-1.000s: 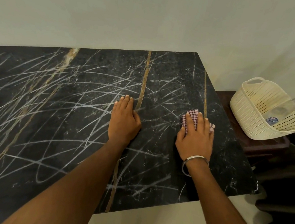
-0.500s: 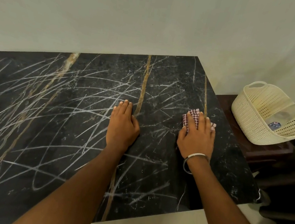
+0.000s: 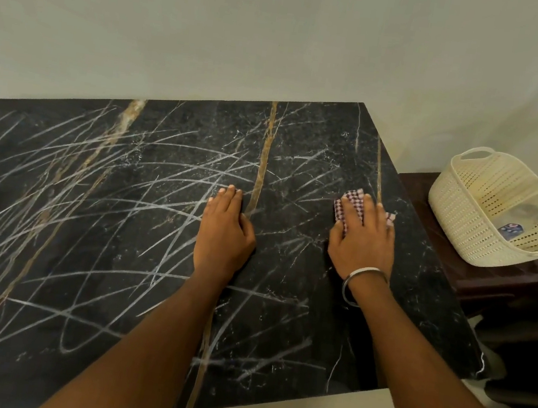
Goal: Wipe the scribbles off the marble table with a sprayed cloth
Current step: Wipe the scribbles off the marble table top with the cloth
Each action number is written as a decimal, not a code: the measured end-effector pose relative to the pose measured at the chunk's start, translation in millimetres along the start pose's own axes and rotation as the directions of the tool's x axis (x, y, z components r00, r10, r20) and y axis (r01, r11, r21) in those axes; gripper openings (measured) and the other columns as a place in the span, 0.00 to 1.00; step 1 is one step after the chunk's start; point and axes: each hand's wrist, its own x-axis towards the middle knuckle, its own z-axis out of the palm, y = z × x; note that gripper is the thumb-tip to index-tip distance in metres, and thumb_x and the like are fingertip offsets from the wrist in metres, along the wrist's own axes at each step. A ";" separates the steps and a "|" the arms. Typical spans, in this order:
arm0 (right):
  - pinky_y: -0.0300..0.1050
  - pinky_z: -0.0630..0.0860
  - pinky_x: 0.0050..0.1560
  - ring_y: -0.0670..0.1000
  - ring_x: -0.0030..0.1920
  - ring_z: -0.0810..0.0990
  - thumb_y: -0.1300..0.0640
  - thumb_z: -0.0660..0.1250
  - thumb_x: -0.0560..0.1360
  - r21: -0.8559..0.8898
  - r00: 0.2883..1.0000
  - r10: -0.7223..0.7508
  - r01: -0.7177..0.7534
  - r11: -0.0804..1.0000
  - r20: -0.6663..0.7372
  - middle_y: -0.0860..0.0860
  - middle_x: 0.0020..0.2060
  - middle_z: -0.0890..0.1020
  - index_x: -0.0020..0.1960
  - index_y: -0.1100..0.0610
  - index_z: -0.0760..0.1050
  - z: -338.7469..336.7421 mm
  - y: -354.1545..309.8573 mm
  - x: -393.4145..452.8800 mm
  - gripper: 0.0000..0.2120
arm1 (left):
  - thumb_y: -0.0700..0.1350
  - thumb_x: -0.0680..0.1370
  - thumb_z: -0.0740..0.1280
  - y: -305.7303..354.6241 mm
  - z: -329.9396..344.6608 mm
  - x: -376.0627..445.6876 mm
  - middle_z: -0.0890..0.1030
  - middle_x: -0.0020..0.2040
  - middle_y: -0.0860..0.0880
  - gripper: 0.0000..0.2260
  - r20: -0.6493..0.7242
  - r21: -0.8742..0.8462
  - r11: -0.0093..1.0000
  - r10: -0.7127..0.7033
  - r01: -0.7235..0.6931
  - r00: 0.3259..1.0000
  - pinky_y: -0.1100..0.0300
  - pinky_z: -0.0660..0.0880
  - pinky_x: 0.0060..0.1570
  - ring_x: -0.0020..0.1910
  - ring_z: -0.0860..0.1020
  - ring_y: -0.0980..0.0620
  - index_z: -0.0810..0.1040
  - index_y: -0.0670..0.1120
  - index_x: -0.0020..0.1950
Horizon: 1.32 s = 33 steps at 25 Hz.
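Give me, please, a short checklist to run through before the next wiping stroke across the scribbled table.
1. Cloth under the wiping hand: ok. The right hand lies flat on the checked cloth, pressing it to the marble table.
2. Left hand out of the stroke path: not ok if wiping leftward; it lies flat on the marble beside the cloth.
3. Scribbles left to wipe: ok, plenty; white lines cover most of the top to the left.
4. Cloth damp enough: cannot tell.
5. Spray bottle at hand: ok. It lies in the cream basket to the right.
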 end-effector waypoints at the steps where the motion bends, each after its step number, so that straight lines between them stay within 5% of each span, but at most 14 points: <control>1: 0.59 0.52 0.75 0.57 0.76 0.53 0.46 0.53 0.79 0.004 1.000 0.026 -0.026 1.000 -0.003 0.53 0.77 0.56 0.76 0.46 0.57 0.8 -2.0 0.9 0.25 | 0.46 0.80 0.58 0.7 -0.3 0.3 0.63 0.76 0.46 0.23 -0.001 0.002 1.000 -0.004 0.004 1.000 0.52 0.54 0.76 0.76 0.59 0.50 0.63 0.44 0.76; 10: 0.60 0.53 0.74 0.58 0.76 0.54 0.46 0.54 0.79 0.035 0.988 -0.151 0.150 0.988 0.021 0.53 0.76 0.58 0.75 0.46 0.60 10.7 -45.1 7.3 0.25 | 0.46 0.80 0.58 4.3 -4.3 -0.5 0.63 0.76 0.47 0.24 0.010 -0.003 1.000 -0.021 0.021 1.000 0.53 0.54 0.76 0.76 0.58 0.52 0.62 0.45 0.76; 18: 0.61 0.52 0.74 0.59 0.76 0.53 0.47 0.54 0.78 0.016 1.000 -0.013 0.013 1.000 -0.012 0.54 0.77 0.57 0.75 0.48 0.60 8.3 -24.3 35.5 0.25 | 0.46 0.80 0.58 2.3 -2.2 -0.1 0.63 0.76 0.48 0.24 0.001 -0.007 1.000 -0.022 0.022 1.000 0.53 0.54 0.76 0.76 0.58 0.52 0.62 0.45 0.76; 25: 0.60 0.52 0.75 0.58 0.76 0.53 0.46 0.53 0.79 0.039 0.981 -0.188 0.187 0.982 0.036 0.52 0.76 0.57 0.75 0.46 0.59 11.3 -52.6 33.9 0.25 | 0.47 0.80 0.58 3.8 -3.7 0.2 0.62 0.77 0.48 0.24 0.012 -0.002 1.000 -0.022 0.022 1.000 0.54 0.53 0.76 0.76 0.57 0.52 0.61 0.45 0.77; 33: 0.60 0.51 0.75 0.58 0.76 0.53 0.47 0.54 0.79 0.034 1.000 -0.027 0.027 0.999 -0.010 0.53 0.76 0.57 0.75 0.47 0.60 10.2 -43.1 59.7 0.25 | 0.48 0.81 0.56 -0.3 -3.6 3.7 0.58 0.78 0.49 0.25 0.047 -0.006 1.000 -0.008 0.008 0.999 0.55 0.48 0.77 0.77 0.53 0.53 0.58 0.45 0.78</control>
